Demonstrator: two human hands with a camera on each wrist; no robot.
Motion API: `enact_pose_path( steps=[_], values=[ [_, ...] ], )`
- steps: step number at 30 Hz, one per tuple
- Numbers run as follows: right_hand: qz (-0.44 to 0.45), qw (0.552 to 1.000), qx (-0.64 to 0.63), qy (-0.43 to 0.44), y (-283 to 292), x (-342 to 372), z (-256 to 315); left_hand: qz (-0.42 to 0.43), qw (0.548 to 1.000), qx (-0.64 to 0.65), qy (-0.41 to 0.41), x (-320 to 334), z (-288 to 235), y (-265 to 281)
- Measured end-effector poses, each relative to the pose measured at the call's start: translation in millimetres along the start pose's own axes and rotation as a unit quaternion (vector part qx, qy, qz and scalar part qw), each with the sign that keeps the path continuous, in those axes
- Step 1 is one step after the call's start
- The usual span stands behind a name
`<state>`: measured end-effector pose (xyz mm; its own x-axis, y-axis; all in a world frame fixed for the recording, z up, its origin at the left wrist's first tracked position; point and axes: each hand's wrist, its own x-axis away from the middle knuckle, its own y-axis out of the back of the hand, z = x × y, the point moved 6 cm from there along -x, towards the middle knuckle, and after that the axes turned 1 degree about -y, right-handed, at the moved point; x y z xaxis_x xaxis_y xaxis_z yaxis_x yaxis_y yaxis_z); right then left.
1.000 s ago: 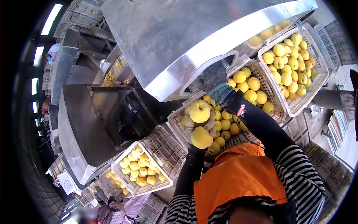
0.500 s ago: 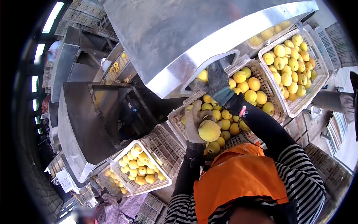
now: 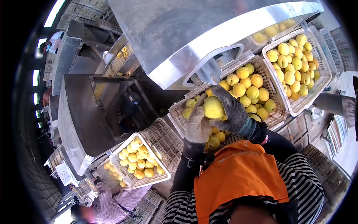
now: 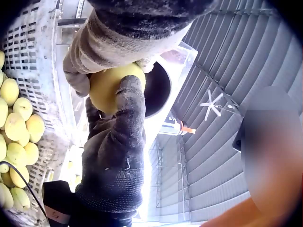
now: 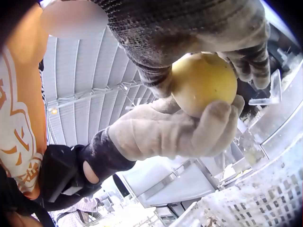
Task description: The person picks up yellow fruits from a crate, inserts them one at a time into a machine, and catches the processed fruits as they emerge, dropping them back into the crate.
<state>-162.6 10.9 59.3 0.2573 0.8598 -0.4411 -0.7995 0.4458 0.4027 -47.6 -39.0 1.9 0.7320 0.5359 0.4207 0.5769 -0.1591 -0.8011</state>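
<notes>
Left hand, right hand, both clamped on yellow fruit — apron print, right wrist view only

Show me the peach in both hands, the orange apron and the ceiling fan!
Peach [image 3: 213, 108]: head view, its middle.
Orange apron [image 3: 238, 175]: head view, its front.
Ceiling fan [image 4: 211, 104]: left wrist view, its hub.

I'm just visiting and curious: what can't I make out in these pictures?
- Parts of the held fruit: covered by the left hand and right hand in all three views.
- Lower fruit in the far right crate: head view, hidden under the top ones.
- Any writing on the white sheet: head view, too small.
- The apron's full print: right wrist view, cut off by the left edge.
</notes>
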Motion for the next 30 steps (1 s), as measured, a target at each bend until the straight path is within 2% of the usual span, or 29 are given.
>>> enact_pose_path(
  steps=[1,2,3,4,5,7,8,9,10,11,12,13,14,15,16,17,18,19,20,21,22,23,25,26,27,29,30],
  values=[
    [-0.002,1.0,0.001,-0.001,5.3,-8.6,8.9,0.001,1.0,-0.001,0.002,-0.9,0.5,-2.3],
    [0.0,0.997,-0.082,0.018,6.1,-17.9,20.1,0.028,0.988,-0.129,-0.08,-0.7,-8.6,-10.7],
    [0.002,0.986,-0.162,0.038,7.3,-22.5,25.7,0.057,0.952,-0.253,-0.161,0.9,-16.4,-23.6],
    [0.015,0.995,-0.083,0.044,8.7,-21.8,24.5,0.045,0.954,-0.251,-0.16,4.5,-17.5,-31.3],
    [0.014,0.996,-0.08,0.045,8.5,-21.5,22.3,0.048,0.954,-0.25,-0.16,5.0,-17.5,-40.8],
    [0.049,0.984,0.026,-0.169,-2.6,-18.0,-13.1,0.05,0.92,-0.276,-0.272,8.8,-28.7,-57.5],
    [-0.067,0.986,0.083,-0.13,4.2,-23.5,-16.5,0.01,0.89,-0.33,-0.315,6.5,-28.0,-24.5],
    [-0.149,0.974,0.167,0.022,0.2,-39.9,-28.9,0.009,0.889,-0.331,-0.317,-0.9,-28.3,-10.4],
    [-0.136,0.963,0.228,-0.04,-5.0,-62.0,-50.3,-0.085,0.843,-0.427,-0.315,-4.8,-31.4,6.4],
    [-0.067,0.962,0.211,-0.161,-23.6,-74.9,-98.8,-0.177,0.781,-0.518,-0.302,-4.4,-32.1,26.2],
    [-0.042,0.938,0.269,-0.216,-36.4,-82.1,-117.3,-0.179,0.781,-0.521,-0.295,-10.2,-26.9,54.9],
    [-0.041,0.938,0.269,-0.215,-35.3,-88.0,-115.3,-0.2,0.714,-0.619,-0.26,-24.9,-20.4,87.1],
    [-0.023,0.908,0.38,-0.175,-29.0,-92.6,-103.1,-0.218,0.639,-0.706,-0.214,-32.5,-10.8,105.7],
    [0.0,0.865,0.483,-0.138,-24.7,-91.5,-88.4,-0.219,0.643,-0.706,-0.2,-29.9,-5.0,108.9],
    [-0.074,0.915,0.398,-0.012,-6.9,-80.9,-61.5,-0.191,0.557,-0.802,-0.105,-38.3,5.5,109.7],
    [-0.094,0.953,0.287,-0.025,5.2,-68.8,-56.2,-0.158,0.458,-0.875,-0.013,-47.2,15.5,113.3],
    [-0.11,0.979,0.17,-0.036,15.5,-55.7,-55.1,-0.114,0.385,-0.916,-0.005,-56.8,31.4,133.0],
    [-0.08,0.98,0.181,0.002,8.8,-16.2,-78.6,-0.115,0.392,-0.913,-0.002,-67.9,46.4,162.3],
    [-0.012,0.963,0.266,-0.038,-5.1,10.8,-91.0,-0.058,0.323,-0.942,0.067,-81.5,71.6,196.1],
    [0.119,0.915,0.359,-0.139,-31.5,42.5,-128.8,0.003,0.248,-0.959,0.137,-85.5,92.0,215.6],
    [0.245,0.832,0.439,-0.234,-54.4,78.6,-167.6,-0.041,0.214,-0.97,0.109,-83.6,89.1,196.2],
    [0.248,0.83,0.439,-0.238,-65.2,95.3,-186.4,-0.037,0.216,-0.969,0.112,-89.1,88.2,189.0],
    [0.204,0.774,0.598,-0.036,-85.2,106.6,-205.2,0.037,0.092,-0.973,0.21,-104.9,93.9,190.1],
    [0.317,0.742,0.558,-0.194,-102.9,114.9,-243.9,0.08,0.039,-0.989,0.121,-114.9,104.8,212.6],
    [0.317,0.743,0.556,-0.195,-111.3,113.6,-248.9,0.081,0.038,-0.988,0.123,-117.8,103.0,216.9],
    [0.343,0.691,0.614,-0.167,-119.1,117.2,-256.5,0.006,0.213,-0.958,0.19,-124.0,97.0,229.3],
    [0.34,0.69,0.615,-0.175,-113.6,115.3,-255.8,0.013,0.209,-0.96,0.188,-122.1,94.9,228.2]
  ],
)
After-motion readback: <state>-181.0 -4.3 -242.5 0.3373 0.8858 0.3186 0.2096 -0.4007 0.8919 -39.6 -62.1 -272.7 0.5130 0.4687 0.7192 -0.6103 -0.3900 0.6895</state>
